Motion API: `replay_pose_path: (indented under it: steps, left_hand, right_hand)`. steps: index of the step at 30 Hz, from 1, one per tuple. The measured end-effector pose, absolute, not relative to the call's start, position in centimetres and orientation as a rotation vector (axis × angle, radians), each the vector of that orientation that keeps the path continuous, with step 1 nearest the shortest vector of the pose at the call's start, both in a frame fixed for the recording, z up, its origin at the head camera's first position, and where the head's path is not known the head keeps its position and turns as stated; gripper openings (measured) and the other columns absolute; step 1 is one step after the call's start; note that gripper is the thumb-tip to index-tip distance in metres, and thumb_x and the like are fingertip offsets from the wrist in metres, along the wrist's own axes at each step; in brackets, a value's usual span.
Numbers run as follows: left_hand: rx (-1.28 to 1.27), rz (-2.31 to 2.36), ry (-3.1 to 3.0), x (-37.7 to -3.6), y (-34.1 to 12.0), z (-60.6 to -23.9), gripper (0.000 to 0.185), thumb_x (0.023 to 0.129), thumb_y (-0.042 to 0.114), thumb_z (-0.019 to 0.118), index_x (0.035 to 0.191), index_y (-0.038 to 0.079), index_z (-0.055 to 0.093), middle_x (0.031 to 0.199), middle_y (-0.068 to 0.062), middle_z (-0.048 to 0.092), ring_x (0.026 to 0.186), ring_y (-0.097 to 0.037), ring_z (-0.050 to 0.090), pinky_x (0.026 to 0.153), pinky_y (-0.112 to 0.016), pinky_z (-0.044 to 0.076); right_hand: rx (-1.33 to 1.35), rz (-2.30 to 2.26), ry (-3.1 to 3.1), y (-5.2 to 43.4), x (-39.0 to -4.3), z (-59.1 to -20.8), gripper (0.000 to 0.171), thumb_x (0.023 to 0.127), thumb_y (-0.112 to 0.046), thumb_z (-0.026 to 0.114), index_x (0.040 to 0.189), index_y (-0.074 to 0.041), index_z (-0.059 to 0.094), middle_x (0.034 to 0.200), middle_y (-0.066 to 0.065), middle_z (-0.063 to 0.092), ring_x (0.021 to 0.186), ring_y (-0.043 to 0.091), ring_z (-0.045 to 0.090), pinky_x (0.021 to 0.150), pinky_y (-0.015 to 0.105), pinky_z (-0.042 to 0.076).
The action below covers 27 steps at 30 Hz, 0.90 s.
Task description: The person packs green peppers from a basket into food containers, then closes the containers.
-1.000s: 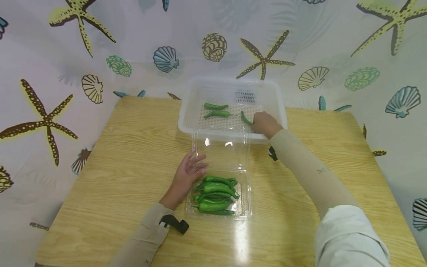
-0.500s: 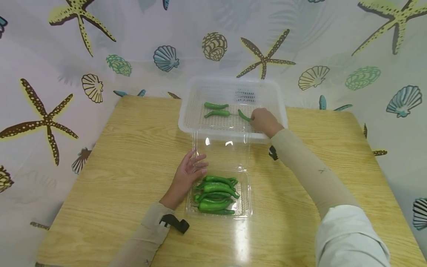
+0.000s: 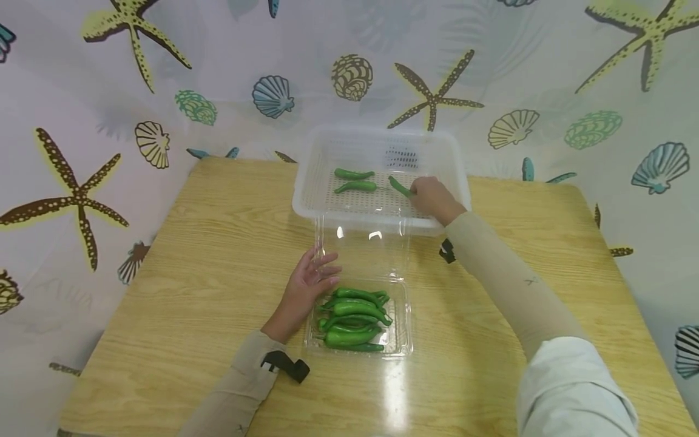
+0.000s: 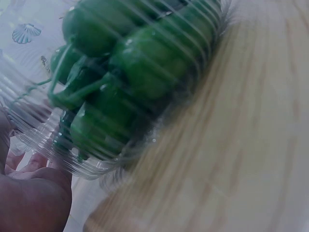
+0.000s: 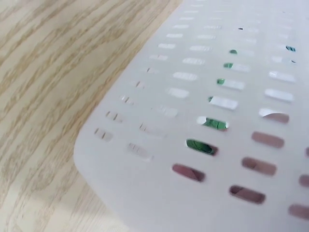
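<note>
The pepper (image 3: pixel 400 186) is slim, glossy green and slightly curved, with one end at the fingertips of the right hand (image 3: pixel 433 199) and the other pointing away to that hand's left. It is inside the white slotted basket (image 3: pixel 327 200), low over the perforated floor; whether it touches the floor cannot be told. The right hand reaches over the basket's near rim with its fingers closed on the pepper's near end. In the right wrist view only the basket's outer wall (image 5: pixel 159 145) shows, with bits of green and of skin behind the slots.

Two more peppers (image 3: pixel 355 180) lie side by side on the basket floor, further left of the right hand and apart from the held one.

The left hand (image 3: pixel 308 280) rests on the table (image 3: pixel 191 255) with fingers loosely spread, their tips against the left edge of a clear clamshell box (image 3: pixel 401 340). The box lies just right of this hand, lid open toward the basket, holding a heap of green peppers (image 3: pixel 354 318) with curled stems. The left wrist view shows them pressed against the ribbed clear wall (image 4: pixel 43 140).
</note>
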<state>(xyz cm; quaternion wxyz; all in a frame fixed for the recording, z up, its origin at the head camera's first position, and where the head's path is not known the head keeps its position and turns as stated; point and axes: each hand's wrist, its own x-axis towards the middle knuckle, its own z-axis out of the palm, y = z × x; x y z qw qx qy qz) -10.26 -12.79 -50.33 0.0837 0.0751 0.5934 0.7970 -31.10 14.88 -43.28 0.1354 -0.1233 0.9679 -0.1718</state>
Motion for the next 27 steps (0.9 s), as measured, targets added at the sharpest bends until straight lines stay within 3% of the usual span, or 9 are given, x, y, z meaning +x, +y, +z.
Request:
replay_pose_path:
  steps: [5, 12, 27]
  left_hand:
    - [0.244, 2.376, 1.79, -10.4, -12.8, -50.8, 0.072, 0.086, 0.001, 0.063, 0.144, 0.026, 0.028, 0.138, -0.014, 0.042, 0.12, -0.033, 0.047, 0.094, -0.035, 0.049]
    - [0.233, 2.371, 1.765, -10.0, -12.6, -49.2, 0.072, 0.087, -0.006, 0.059, 0.145, 0.021, 0.026, 0.139, -0.022, 0.037, 0.121, -0.037, 0.044, 0.094, -0.034, 0.048]
    - [0.212, 2.37, 1.77, -9.8, -12.5, -49.0, 0.073, 0.087, -0.007, 0.058, 0.146, 0.018, 0.022, 0.14, -0.023, 0.036, 0.121, -0.038, 0.044, 0.094, -0.033, 0.048]
  right_hand:
    - [-0.39, -0.545, 2.836, 15.0, -30.9, -42.9, 0.024, 0.09, -0.006, 0.052, 0.109, 0.005, 0.059, 0.103, 0.019, 0.061, 0.093, 0.03, 0.057, 0.083, 0.043, 0.05]
    - [-0.415, -0.612, 2.837, 15.2, -30.1, -42.3, 0.024, 0.09, -0.006, 0.054, 0.11, 0.006, 0.059, 0.105, 0.02, 0.061, 0.095, 0.032, 0.058, 0.085, 0.044, 0.05]
    - [-0.472, -0.887, 2.951, 16.2, -26.7, -39.9, 0.019, 0.091, -0.01, 0.059, 0.106, 0.001, 0.061, 0.104, 0.015, 0.061, 0.098, 0.029, 0.057, 0.087, 0.044, 0.048]
